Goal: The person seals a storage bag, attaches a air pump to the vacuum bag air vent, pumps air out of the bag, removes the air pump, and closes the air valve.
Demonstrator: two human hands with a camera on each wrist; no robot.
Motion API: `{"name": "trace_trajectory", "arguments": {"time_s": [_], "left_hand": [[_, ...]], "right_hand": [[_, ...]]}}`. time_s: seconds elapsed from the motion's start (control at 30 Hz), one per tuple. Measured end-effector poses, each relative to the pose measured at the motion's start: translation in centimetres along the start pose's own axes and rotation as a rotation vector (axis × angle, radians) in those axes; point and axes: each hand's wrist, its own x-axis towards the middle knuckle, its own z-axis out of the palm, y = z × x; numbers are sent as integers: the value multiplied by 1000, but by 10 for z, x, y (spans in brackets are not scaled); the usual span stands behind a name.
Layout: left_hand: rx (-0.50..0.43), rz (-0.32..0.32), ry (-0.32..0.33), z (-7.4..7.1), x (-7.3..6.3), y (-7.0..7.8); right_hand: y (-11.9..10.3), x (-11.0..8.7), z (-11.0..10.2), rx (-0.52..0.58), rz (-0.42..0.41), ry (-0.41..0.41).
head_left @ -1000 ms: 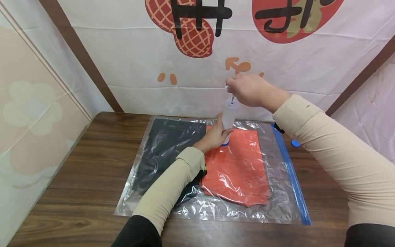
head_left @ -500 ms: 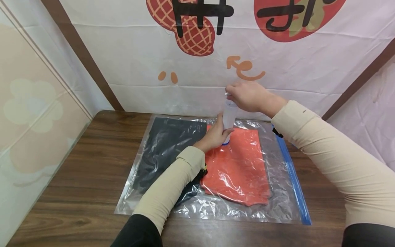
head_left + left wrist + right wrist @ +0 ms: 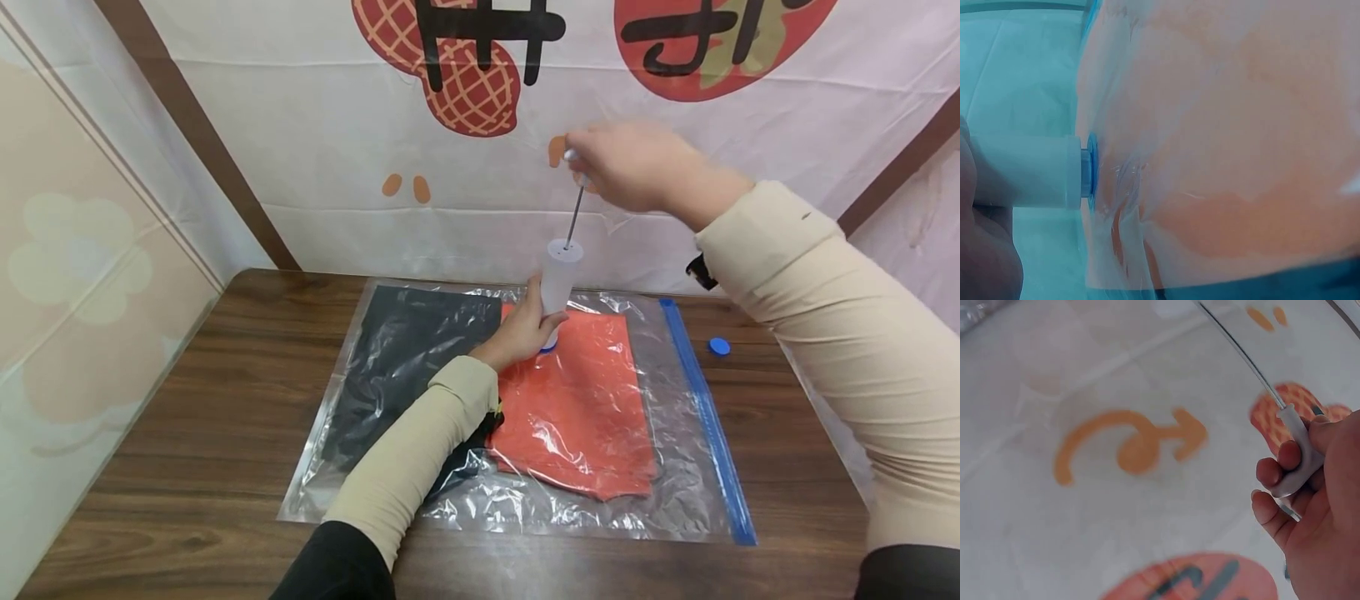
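A clear vacuum storage bag [image 3: 678, 492] lies flat on the table, with dark folded cloth [image 3: 420, 350] on its left and orange-red cloth [image 3: 577, 408] on its right. My left hand [image 3: 519, 332] grips the whitish cylinder of a hand pump [image 3: 560, 279], which stands almost upright on the bag. In the left wrist view the pump's end meets a blue valve [image 3: 1092, 170]. High above it, my right hand [image 3: 637, 162] holds the pump's white handle [image 3: 1297, 456], fingers curled round it. A long stretch of thin metal rod [image 3: 576, 215] shows between handle and cylinder.
A small round blue cap [image 3: 719, 346] sits on the wooden table [image 3: 187, 433], right of the bag's blue zip edge [image 3: 708, 417]. Printed cloth [image 3: 315, 125] hangs as a wall close behind the table.
My right hand first went down with the handle until the rod was hidden, then rose well above its earlier height, drawing the rod out. The left hand and pump cylinder stayed almost in place.
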Motion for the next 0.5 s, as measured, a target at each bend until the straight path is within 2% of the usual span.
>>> {"name": "trace_trajectory", "arguments": {"time_s": [0.23,0.37,0.5], "left_hand": [[11,-11,0,1,1,-1],[11,-13,2,1,2,-1],[21,-11,-4,1,2,-1]], "right_hand": [[4,0,-40,-78,74,136],[4,-1,-50,-81,113,152],[3,-1,-51,-69,126,144]]}}
